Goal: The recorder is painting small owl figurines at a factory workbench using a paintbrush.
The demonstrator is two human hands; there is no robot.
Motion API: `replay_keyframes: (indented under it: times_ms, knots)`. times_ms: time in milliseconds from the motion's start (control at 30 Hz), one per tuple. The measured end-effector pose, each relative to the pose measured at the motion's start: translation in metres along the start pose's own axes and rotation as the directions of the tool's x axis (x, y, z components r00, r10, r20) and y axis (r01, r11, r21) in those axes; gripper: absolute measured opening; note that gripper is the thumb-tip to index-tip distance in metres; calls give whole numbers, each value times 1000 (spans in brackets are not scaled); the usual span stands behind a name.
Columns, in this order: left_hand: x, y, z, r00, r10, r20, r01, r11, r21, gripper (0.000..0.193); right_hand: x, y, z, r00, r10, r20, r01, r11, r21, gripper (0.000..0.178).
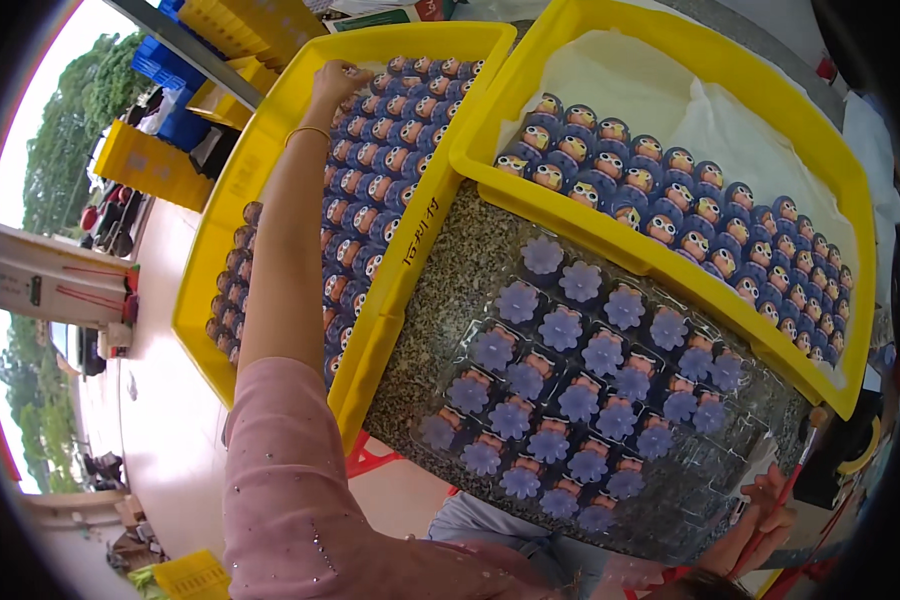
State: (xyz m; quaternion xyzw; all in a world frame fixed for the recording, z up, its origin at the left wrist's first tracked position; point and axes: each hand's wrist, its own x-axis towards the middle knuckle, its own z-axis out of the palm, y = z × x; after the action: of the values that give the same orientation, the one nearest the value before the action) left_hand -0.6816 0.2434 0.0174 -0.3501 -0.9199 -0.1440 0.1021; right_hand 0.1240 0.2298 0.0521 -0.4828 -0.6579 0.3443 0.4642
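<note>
My left arm stretches over the left yellow tray (395, 290), which holds rows of small dark-blue figurines (375, 160) with pinkish faces. At its far end, my left hand (340, 82) has its fingers curled down beside the end figurines; what lies under the fingertips is hidden. My right hand (760, 520), at the lower right, is closed around the thin red handle of a paintbrush (802, 455), its bristles pointing up. Close to that hand lies a clear plastic blister tray (685, 490). Purple flower-shaped pieces (580, 400) with dark and pinkish parts below them fill many of its pockets.
A second yellow tray (610, 240), lined with white sheeting (660, 85), holds more blue figurines (695, 215) at the right. Everything stands on a speckled stone tabletop (410, 365). A roll of yellow tape (860, 445) lies at the right edge. Yellow and blue crates (155, 165) are stacked at the left.
</note>
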Motion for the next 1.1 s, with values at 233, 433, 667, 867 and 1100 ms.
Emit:
replay_keyframes:
  times_ms: [233, 433, 667, 867, 1100]
  knots:
    - [-10, 14, 6, 965, -10, 263, 67, 976, -208, 71, -4, -12, 10, 996, -71, 56, 68, 996, 61, 19]
    - [-34, 3, -27, 897, 372, 240, -336, 925, -177, 53, 6, -17, 49, 921, -256, 293, 307, 941, -143, 25]
    - [-210, 106, -160, 813, 582, -4, -564, 786, -253, 37, -5, -11, 65, 865, -428, 263, 484, 848, -214, 30]
    - [-388, 175, -247, 721, 691, -47, -653, 655, -380, 35, 27, 20, 73, 862, -418, 287, 479, 856, -194, 32]
    - [-519, 206, -198, 892, 414, 180, 74, 260, -963, 39, 24, 18, 63, 934, -286, 214, 212, 925, 315, 32]
